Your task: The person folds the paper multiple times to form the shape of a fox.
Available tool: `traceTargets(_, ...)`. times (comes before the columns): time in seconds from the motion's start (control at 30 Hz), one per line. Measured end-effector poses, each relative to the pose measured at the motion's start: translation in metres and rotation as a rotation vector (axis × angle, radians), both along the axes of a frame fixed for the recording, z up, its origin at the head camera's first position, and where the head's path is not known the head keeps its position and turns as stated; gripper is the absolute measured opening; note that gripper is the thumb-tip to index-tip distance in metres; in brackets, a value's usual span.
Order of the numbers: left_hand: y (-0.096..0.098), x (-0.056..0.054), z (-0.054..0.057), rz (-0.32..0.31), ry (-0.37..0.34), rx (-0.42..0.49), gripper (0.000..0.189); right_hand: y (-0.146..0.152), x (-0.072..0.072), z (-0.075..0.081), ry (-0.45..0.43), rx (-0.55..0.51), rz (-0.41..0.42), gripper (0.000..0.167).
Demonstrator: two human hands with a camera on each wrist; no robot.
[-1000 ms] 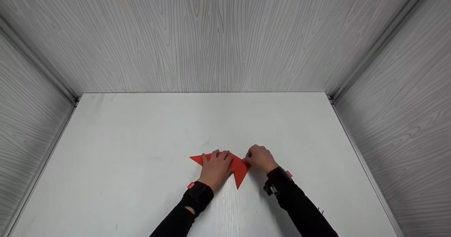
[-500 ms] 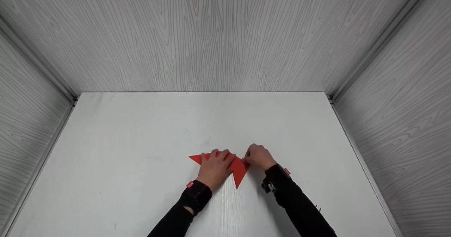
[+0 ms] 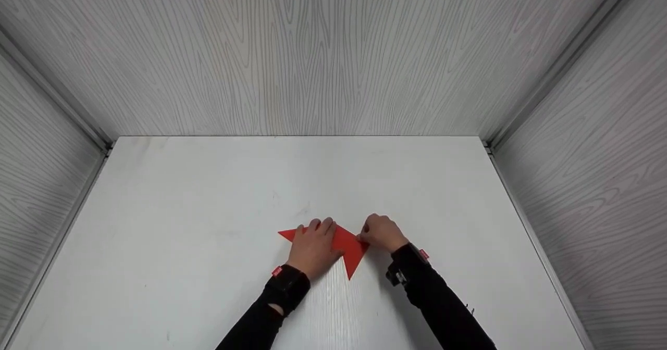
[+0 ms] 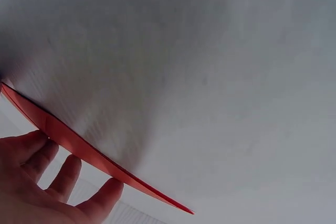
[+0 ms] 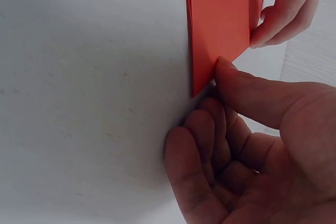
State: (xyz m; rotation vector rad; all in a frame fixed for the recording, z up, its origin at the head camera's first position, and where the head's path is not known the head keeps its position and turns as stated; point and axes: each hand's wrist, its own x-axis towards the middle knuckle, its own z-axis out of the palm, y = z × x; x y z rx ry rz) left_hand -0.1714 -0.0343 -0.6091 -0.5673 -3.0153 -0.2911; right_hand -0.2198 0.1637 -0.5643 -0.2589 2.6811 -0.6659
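Note:
A folded sheet of red paper [image 3: 348, 243] lies near the front middle of the table, with pointed corners to the left and toward the person. My left hand [image 3: 312, 247] rests on its left part, fingers stretched over it, hiding much of that side. Seen from the left wrist, the paper [image 4: 79, 148] appears as a thin red strip with the fingertips against it. At the right end of the sheet, my right hand [image 3: 384, 233] pinches the edge. The right wrist view has the thumb on the paper [image 5: 218, 30] and the other fingers curled beneath.
The white table [image 3: 208, 183] carries the paper and both hands. Grey wood-grain panels stand around it: a back wall [image 3: 297, 53], a left wall [image 3: 47, 183] and a right wall [image 3: 589, 183]. Black wrist straps with small cameras sit on both wrists.
My left hand has slid slightly left on the paper and its fingers have drawn closer together, baring more red in the middle. The right hand keeps its pinch at nearly the same spot.

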Motion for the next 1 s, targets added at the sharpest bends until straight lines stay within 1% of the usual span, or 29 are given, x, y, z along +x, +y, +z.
traceTargets(0.23,-0.002,0.0,0.0,0.003,0.002,0.025,0.08,0.002,0.001,0.0,0.011,-0.012,-0.005,0.014)
traceTargets(0.5,-0.004,0.001,-0.006,-0.004,0.036,0.051,0.069,0.003,0.001,-0.002,0.006,-0.035,-0.006,0.013)
traceTargets(0.63,-0.005,0.001,-0.006,-0.003,0.046,0.052,0.068,0.003,0.001,-0.003,-0.002,-0.054,-0.016,0.013)
traceTargets(0.83,-0.004,0.002,-0.005,-0.002,0.03,0.06,0.067,0.001,-0.001,-0.005,0.013,-0.064,-0.04,0.013)
traceTargets(1.0,-0.003,0.003,-0.002,0.002,0.02,0.077,0.065,-0.008,-0.003,-0.007,0.054,-0.059,-0.062,0.014)
